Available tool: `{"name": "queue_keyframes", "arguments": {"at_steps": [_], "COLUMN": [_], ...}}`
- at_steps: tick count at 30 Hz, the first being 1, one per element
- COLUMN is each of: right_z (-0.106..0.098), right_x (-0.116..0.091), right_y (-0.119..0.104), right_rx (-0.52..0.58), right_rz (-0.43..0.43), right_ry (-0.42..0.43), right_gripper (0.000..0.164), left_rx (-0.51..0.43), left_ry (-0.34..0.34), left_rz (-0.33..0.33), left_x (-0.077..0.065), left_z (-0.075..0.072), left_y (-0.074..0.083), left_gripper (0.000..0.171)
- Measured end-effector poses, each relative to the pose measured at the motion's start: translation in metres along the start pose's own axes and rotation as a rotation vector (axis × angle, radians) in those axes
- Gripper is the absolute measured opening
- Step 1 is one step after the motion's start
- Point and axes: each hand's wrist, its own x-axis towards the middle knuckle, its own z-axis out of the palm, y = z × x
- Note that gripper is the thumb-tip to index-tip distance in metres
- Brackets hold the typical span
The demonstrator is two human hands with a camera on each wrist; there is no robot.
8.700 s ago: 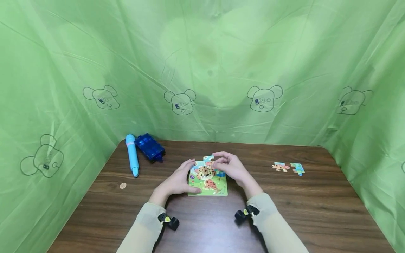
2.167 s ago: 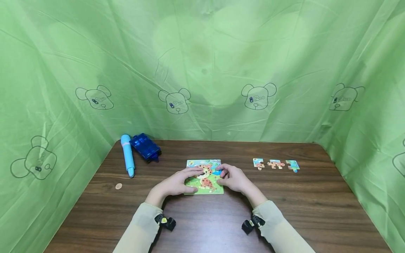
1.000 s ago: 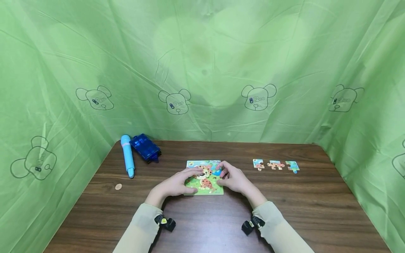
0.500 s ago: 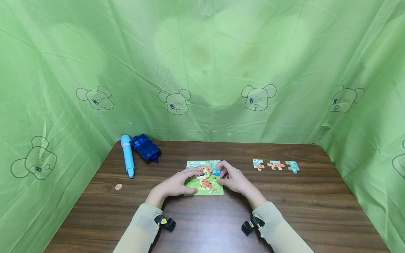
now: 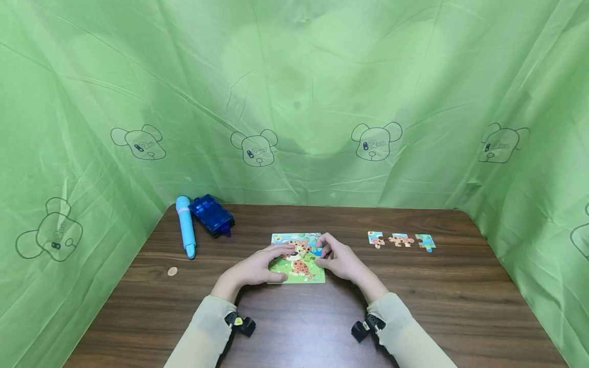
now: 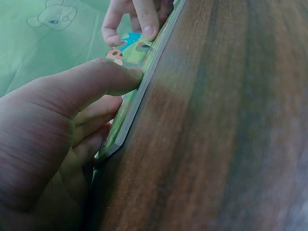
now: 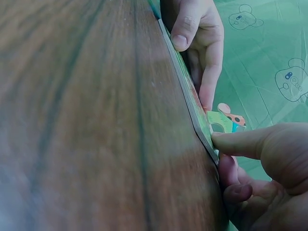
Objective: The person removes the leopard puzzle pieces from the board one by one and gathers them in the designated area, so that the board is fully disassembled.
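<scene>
A leopard jigsaw puzzle in a square board point(image 5: 299, 279) lies on the table before me. My left hand point(image 5: 258, 265) rests on its left side, the thumb near the front edge and the fairly straight fingers reaching over the picture. At the right side, my right hand point(image 5: 339, 257) pinches a green-and-blue puzzle piece point(image 6: 131, 44) between thumb and bent fingers. That piece stands tilted above the board in the wrist views; its lower edge is hard to make out. Three loose puzzle pieces, left point(image 5: 375, 238), middle point(image 5: 402, 239) and right point(image 5: 425, 241), lie in a row farther right.
At the back left of the brown wooden table point(image 5: 294, 332) lie a light-blue microphone-shaped stick point(image 5: 186, 225) and a dark-blue translucent object point(image 5: 211, 214). A small round beige disc point(image 5: 172, 271) lies nearer. Green cloth point(image 5: 294, 102) hangs behind and at both sides.
Earlier, my right hand held a top-edge piece and two pieces lay at right; now three lie there. My right hand has moved to the board's right edge, tilting another piece; my left stays put.
</scene>
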Motion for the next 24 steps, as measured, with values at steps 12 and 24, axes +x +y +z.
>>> {"name": "queue_keyframes", "arguments": {"at_steps": [12, 24], "right_z": [-0.005, -0.056], "right_x": [0.001, -0.008], "right_y": [0.007, 0.005], "right_rx": [0.190, 0.330], "right_rz": [0.035, 0.071], "right_ry": [-0.020, -0.062], "right_gripper": [0.026, 0.036], "left_rx": [0.003, 0.000], "left_ry": [0.004, 0.009], "left_rz": [0.005, 0.021], "left_x": [0.000, -0.001], "left_z": [0.000, 0.000], "left_y": [0.000, 0.000], "left_gripper": [0.073, 0.073]}}
